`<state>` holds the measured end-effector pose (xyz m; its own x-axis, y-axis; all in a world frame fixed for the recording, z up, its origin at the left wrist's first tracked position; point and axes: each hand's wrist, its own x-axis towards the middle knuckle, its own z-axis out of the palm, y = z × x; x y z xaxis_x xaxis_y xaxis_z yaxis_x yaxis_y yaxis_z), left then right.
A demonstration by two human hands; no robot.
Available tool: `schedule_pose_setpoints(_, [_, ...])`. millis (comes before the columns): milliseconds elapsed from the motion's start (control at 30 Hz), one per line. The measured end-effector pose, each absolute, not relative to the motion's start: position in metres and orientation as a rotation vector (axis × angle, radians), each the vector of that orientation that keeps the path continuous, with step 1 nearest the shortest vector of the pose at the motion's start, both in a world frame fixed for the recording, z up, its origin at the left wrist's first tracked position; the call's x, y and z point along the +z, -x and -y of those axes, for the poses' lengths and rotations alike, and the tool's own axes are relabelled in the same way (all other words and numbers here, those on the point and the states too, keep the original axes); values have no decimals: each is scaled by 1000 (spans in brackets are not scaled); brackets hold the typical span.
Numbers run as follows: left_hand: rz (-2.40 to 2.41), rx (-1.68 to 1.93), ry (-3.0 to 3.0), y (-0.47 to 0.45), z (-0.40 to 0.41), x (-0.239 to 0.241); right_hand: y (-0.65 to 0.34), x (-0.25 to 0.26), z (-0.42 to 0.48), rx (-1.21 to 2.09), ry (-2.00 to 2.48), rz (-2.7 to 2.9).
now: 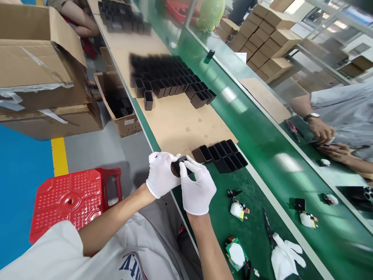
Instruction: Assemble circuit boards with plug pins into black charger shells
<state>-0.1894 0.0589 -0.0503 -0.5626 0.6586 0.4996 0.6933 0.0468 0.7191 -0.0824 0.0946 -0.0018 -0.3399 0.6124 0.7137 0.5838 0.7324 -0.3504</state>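
Note:
Both my hands wear white gloves and meet over the near edge of the green bench. My left hand (163, 173) is wrapped around a small black plastic case (177, 167), mostly hidden by the fingers. From the other side, my right hand (198, 186) pinches the same case at its upper end with thumb and fingertips. Just beyond my hands, several open-topped black cases (227, 153) stand grouped together. To the right of my right hand lies a small circuit assembly (237, 210) with a white round pad, and nearer me a green circuit board (236, 254) with a similar pad.
Many black cases (175, 83) stand in rows on brown cardboard (180, 124). A white glove (287, 256) rests at lower right beside a black-handled tool (268, 227). Across the green belt (262, 136), a co-worker's hands (329, 140) handle a part. A red stool (70, 198) and cartons (37, 77) stand left.

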Motion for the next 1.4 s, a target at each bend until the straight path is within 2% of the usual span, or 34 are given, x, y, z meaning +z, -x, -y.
schedule_pose_setpoints(200, [2268, -1564, 1464, 190, -58, -52, 83, -11, -92, -70, 907, 2013])
schedule_pose_setpoints(533, [2219, -1581, 1463, 191, -59, -60, 52, -10, -107, -176, 628, 2377])
schedule_pose_setpoints(800, [2149, -1596, 1461, 201, -55, -33, 58, 10, -106, -246, 592, 2374])
schedule_pose_setpoints(1133, [2323, -1567, 1456, 204, -55, -51, 69, -41, -105, -65, 748, 2267])
schedule_pose_setpoints(1400, [2367, -1570, 1470, 204, -53, -53, 68, -18, -103, 267, 794, 2153])
